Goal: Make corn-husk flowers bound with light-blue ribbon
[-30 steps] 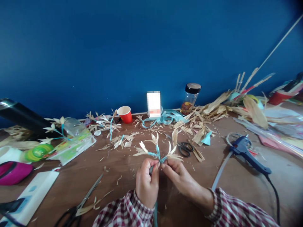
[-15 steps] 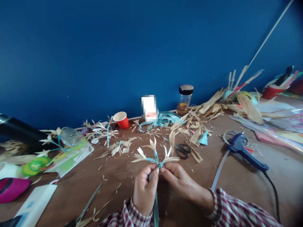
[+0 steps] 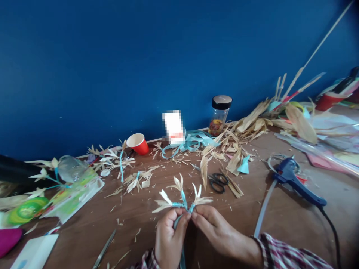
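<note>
Between both hands is a spray of corn husk flowers, three pale blooms on stems wrapped in light blue ribbon. My left hand pinches the joined stems from the left, thumb against bent fingers. A tail of the light blue ribbon hangs down beside that wrist. My right hand pinches the same stems from the right, its fingertips close to my left thumb. The very bottom of the stems is hidden by my fingers. Beyond the blooms lie black-handled scissors on the brown table.
At the right lies a blue glue gun with its cord. Along the wall stand a red paper cup and a black-lidded jar. Dried husks heap at back right, and finished husk flowers lie at left. A scissor blade shows in front.
The camera view has tilted and shifted slightly, so the hands and flowers appear lower. Both hands keep their pinch on the stems, and the flower spray looks little changed.
</note>
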{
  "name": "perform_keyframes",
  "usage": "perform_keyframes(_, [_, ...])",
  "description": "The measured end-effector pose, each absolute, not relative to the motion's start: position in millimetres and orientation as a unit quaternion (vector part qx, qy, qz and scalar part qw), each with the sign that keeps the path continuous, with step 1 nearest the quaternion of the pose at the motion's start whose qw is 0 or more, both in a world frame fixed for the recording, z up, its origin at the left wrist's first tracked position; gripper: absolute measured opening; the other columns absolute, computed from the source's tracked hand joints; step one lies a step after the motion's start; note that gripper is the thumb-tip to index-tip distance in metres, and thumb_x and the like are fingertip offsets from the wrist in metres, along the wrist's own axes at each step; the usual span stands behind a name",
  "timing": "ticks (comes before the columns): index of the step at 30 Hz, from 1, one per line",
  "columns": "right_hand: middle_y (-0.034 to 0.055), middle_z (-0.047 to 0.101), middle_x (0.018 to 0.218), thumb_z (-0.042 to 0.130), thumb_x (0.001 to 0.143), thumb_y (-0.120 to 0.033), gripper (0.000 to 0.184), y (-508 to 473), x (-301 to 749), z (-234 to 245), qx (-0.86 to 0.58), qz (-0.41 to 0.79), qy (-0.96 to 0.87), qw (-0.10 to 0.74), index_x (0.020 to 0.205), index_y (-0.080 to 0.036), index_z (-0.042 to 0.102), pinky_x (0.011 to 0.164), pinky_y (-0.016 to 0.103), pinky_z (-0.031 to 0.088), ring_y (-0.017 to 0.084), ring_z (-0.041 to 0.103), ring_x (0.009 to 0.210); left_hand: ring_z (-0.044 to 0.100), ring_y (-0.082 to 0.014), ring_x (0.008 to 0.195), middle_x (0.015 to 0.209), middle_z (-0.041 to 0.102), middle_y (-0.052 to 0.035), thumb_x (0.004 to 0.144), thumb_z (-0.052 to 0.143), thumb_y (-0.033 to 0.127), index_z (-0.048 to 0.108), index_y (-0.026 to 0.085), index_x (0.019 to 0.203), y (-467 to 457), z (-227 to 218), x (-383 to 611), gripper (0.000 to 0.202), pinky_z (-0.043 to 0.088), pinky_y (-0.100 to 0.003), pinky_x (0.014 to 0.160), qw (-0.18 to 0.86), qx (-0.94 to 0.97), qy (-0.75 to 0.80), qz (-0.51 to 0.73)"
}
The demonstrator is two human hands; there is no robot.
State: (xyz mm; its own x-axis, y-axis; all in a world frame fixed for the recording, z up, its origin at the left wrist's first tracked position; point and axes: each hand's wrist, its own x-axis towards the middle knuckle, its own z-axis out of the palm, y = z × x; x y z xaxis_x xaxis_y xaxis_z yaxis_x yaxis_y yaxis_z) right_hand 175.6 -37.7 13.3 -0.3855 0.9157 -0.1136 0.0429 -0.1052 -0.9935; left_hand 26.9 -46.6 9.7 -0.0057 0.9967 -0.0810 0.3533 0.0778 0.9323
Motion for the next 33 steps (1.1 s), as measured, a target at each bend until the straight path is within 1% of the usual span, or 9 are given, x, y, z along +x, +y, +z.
perform_keyframes(2, [0.0011, 0.051, 0.07, 0.041, 0.088, -0.039, 0.033, -37.7, 177.5, 14.3, -0.438, 0.603, -0.562, 0.359, 0.074, -0.016, 0.059, 0.065, 0.023, 0.04, 0.013, 0.044, 0.066, 0.061, -0.0159, 0.06, 0.062, 0.067, -0.0016, 0.079, 0.055, 0.034, 0.065, 0.016, 0.076, -45.2, 9.0, 28.0, 0.022, 0.049, -0.022, 0.057, 0.413, 0.586, 0.595, 0.364])
perform_keyframes(6, [0.0008, 0.05, 0.066, 0.04, 0.088, -0.037, 0.032, -38.0, 177.4, 12.3, -0.451, 0.616, -0.537, 0.359, 0.072, -0.017, 0.059, 0.06, 0.022, 0.04, 0.013, 0.042, 0.062, 0.06, -0.013, 0.055, 0.06, 0.065, 0.0001, 0.081, 0.053, 0.031, 0.063, 0.018, 0.072, -47.7, 1.5, 31.9, 0.019, 0.047, -0.019, 0.054, 0.365, 0.605, 0.613, 0.354])
perform_keyframes(11, [0.0002, 0.048, 0.064, 0.038, 0.088, -0.033, 0.032, -36.0, 174.7, 10.6, -0.446, 0.652, -0.51, 0.341, 0.065, -0.016, 0.055, 0.058, 0.021, 0.039, 0.012, 0.041, 0.06, 0.063, -0.0148, 0.06, 0.066, 0.068, -0.0015, 0.081, 0.051, 0.028, 0.062, 0.021, 0.075, -56.3, -11.0, 36.0, 0.014, 0.048, -0.021, 0.061, 0.281, 0.624, 0.621, 0.381])
perform_keyframes(14, [0.0001, 0.047, 0.064, 0.04, 0.086, -0.03, 0.031, -35.8, 173.5, 11.3, -0.445, 0.663, -0.503, 0.332, 0.061, -0.017, 0.051, 0.057, 0.021, 0.038, 0.012, 0.04, 0.06, 0.065, -0.0152, 0.062, 0.068, 0.069, -0.0021, 0.081, 0.052, 0.028, 0.062, 0.022, 0.08, -60.1, -14.8, 36.5, 0.012, 0.049, -0.021, 0.062, 0.257, 0.627, 0.631, 0.379])
perform_keyframes(16, [-0.0002, 0.045, 0.062, 0.042, 0.084, -0.032, 0.03, -37.5, 172.7, 11.4, -0.46, 0.662, -0.486, 0.337, 0.059, -0.017, 0.05, 0.055, 0.02, 0.038, 0.012, 0.039, 0.059, 0.065, -0.0151, 0.061, 0.068, 0.069, -0.0022, 0.08, 0.053, 0.028, 0.061, 0.022, 0.08, -61.1, -15.0, 36.3, 0.011, 0.049, -0.021, 0.061, 0.246, 0.629, 0.638, 0.369])
perform_keyframes(20, [0.0, 0.045, 0.06, 0.044, 0.083, -0.037, 0.031, -43.1, 171.9, 10.9, -0.491, 0.659, -0.453, 0.345, 0.06, -0.017, 0.052, 0.053, 0.021, 0.037, 0.012, 0.039, 0.058, 0.062, -0.0145, 0.056, 0.062, 0.067, -0.0015, 0.08, 0.053, 0.028, 0.061, 0.022, 0.076, -61.2, -13.5, 35.8, 0.011, 0.049, -0.021, 0.058, 0.23, 0.638, 0.648, 0.348])
perform_keyframes(24, [0.0003, 0.045, 0.059, 0.042, 0.083, -0.041, 0.033, -45.9, 172.4, 10.9, -0.495, 0.671, -0.445, 0.329, 0.063, -0.018, 0.053, 0.05, 0.021, 0.036, 0.012, 0.037, 0.057, 0.062, -0.0148, 0.055, 0.062, 0.067, -0.0015, 0.079, 0.053, 0.03, 0.062, 0.023, 0.075, -62.1, -13.7, 35.7, 0.012, 0.049, -0.022, 0.059, 0.225, 0.627, 0.663, 0.341])
perform_keyframes(28, [0.0007, 0.045, 0.059, 0.039, 0.084, -0.042, 0.034, -44.5, 173.2, 13.5, -0.471, 0.696, -0.45, 0.3, 0.064, -0.018, 0.052, 0.05, 0.022, 0.035, 0.012, 0.036, 0.056, 0.062, -0.0151, 0.054, 0.061, 0.067, -0.0015, 0.078, 0.054, 0.032, 0.062, 0.023, 0.075, -63.0, -13.0, 34.9, 0.012, 0.049, -0.023, 0.059, 0.236, 0.612, 0.677, 0.335])
perform_keyframes(33, [0.0, 0.044, 0.06, 0.042, 0.082, -0.043, 0.032, -44.8, 171.5, 14.4, -0.473, 0.691, -0.447, 0.315, 0.064, -0.018, 0.051, 0.051, 0.022, 0.034, 0.012, 0.035, 0.057, 0.061, -0.0144, 0.051, 0.058, 0.066, -0.0013, 0.078, 0.053, 0.036, 0.062, 0.021, 0.072, -57.8, -9.2, 34.4, 0.018, 0.048, -0.021, 0.054, 0.272, 0.607, 0.67, 0.331])
